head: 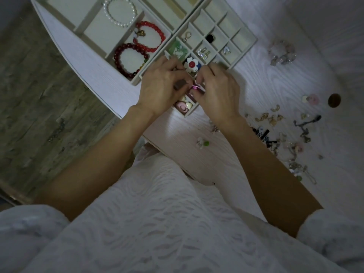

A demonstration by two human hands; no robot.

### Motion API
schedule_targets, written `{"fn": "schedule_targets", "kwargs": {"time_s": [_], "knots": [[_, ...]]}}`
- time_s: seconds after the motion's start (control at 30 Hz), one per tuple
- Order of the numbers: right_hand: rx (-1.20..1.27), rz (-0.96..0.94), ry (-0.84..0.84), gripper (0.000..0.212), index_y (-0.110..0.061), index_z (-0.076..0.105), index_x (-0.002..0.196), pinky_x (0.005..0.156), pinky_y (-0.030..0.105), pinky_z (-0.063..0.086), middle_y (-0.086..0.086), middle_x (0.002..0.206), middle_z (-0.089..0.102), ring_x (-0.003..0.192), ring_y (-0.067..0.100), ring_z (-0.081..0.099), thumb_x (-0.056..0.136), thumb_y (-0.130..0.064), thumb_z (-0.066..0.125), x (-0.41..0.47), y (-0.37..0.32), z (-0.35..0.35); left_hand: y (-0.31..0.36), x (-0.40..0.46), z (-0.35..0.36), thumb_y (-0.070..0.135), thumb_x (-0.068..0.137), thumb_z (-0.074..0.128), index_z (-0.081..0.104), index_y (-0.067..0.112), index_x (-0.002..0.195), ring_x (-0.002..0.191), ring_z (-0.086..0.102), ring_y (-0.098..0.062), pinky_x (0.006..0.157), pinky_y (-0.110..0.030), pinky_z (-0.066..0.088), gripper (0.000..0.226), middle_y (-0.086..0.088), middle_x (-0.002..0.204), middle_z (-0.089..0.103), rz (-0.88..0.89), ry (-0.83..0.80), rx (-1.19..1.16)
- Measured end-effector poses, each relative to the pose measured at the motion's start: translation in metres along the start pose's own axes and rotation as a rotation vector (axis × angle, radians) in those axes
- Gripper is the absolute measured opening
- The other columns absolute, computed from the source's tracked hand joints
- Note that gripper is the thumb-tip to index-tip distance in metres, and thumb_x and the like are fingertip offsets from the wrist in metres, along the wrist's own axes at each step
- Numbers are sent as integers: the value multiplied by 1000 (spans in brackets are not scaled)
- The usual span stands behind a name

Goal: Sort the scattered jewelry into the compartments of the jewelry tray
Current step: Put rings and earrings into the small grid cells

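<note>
Small pink shiny piece (194,87) pinched between the fingertips of both hands, held just over the near compartments of the small-cell tray (244,47). Left hand (161,89) fingers curled, thumb and forefinger on the piece; right hand (218,91) the same from the other side. What the piece is, too small to tell.

In that tray: white flower with red centre (190,65) just beyond the fingers, green item (178,49) to its far left, silver earrings (203,53), a black stone (210,38), pale hearts and a pink ring (182,107) in the nearest cells.

Left tray (59,8) touching it: pearl bracelet (120,11) far, bright red bracelet (150,37), dark red bracelet (131,61) nearer.

Right on the white table (275,75): scattered pile of loose jewelry (285,134), clear-bead bracelet (282,53) farther off, a small white and green piece (202,143) near the right wrist.
</note>
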State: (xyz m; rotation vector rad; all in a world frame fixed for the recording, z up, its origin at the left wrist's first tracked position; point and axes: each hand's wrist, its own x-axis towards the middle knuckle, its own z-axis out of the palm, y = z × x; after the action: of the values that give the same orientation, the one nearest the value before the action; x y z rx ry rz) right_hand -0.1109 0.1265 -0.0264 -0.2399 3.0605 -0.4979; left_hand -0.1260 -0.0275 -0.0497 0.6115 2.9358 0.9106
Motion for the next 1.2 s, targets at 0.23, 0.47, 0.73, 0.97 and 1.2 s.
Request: {"fn": "schedule_targets", "kwargs": {"time_s": [0.23, 0.47, 0.73, 0.97, 1.2], "knots": [[53, -25, 48, 12, -8, 64, 86, 58, 24, 42, 6, 81, 65, 67, 22, 61, 76, -10, 71, -12, 3, -1, 0, 1, -2, 34, 82, 66, 74, 19, 84, 81, 55, -27, 66, -33, 43, 17, -5, 90, 63, 15, -5, 15], [132, -71, 56, 12, -5, 70, 90, 60, 24, 47, 8, 81, 68, 65, 21, 63, 82, -14, 67, -17, 9, -2, 4, 1, -7, 31, 83, 62, 73, 15, 82, 81, 55, -30, 67, -35, 44, 19, -7, 89, 63, 66, -35, 30], [127, -64, -5, 11, -11, 74, 80, 59, 22, 39, 4, 80, 66, 74, 23, 62, 74, -19, 75, -24, 7, -5, 4, -4, -15, 31, 86, 57, 76, 20, 88, 83, 55, -29, 70, -33, 39, 23, -7, 89, 63, 155, -158, 64], [51, -59, -86, 10, -10, 74, 76, 62, 27, 36, 8, 85, 60, 82, 27, 55, 71, -16, 80, -13, 5, -18, 7, -18, -19, 30, 90, 50, 74, 21, 102, 83, 48, -27, 65, -36, 37, 28, -9, 90, 57, 214, -146, 226], [50, -8, -73, 15, -7, 72, 92, 76, 35, 46, 13, 95, 59, 92, 28, 55, 78, -7, 66, -15, 6, -23, 10, -25, -15, 28, 89, 52, 71, 21, 109, 86, 51, -30, 66, -37, 38, 28, -9, 97, 58, 127, -156, 227]]}}
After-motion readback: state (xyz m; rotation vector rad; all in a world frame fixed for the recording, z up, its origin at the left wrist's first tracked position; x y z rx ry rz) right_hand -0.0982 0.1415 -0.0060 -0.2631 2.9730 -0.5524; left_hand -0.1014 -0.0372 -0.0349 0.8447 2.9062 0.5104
